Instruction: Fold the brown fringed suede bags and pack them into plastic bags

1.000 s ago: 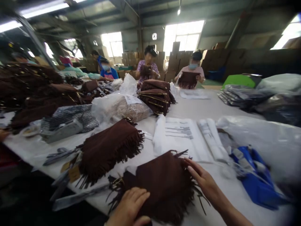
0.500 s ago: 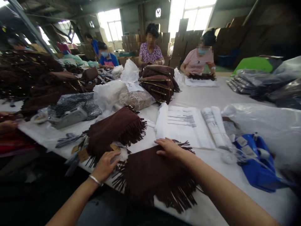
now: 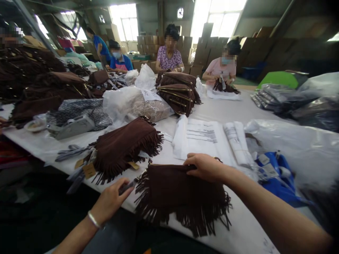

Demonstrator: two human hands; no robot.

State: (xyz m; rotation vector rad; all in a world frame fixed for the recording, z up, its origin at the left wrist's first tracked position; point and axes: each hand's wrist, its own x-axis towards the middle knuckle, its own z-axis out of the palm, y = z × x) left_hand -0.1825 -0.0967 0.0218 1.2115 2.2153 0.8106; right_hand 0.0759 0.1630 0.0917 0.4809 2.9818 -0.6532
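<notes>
A dark brown fringed bag lies flat near the table's front edge, zipper edge away from me, fringe towards me. My right hand grips its top edge, right of the middle. Beyond the bag's left corner, my left hand pinches a grey strip that runs to the bag's side. A second brown fringed bag rests farther left, with tan tags and grey wrapped straps at its left end.
White printed plastic bags lie behind my right hand, beside a white roll. A blue tape dispenser sits at right. Farther back are a wrapped bundle, stacked brown bags and people at work across the table.
My left hand has moved left and down and closed on the grey strip. My right hand, flat on the bag before, now grips its top edge, and the bag has shifted slightly right.
</notes>
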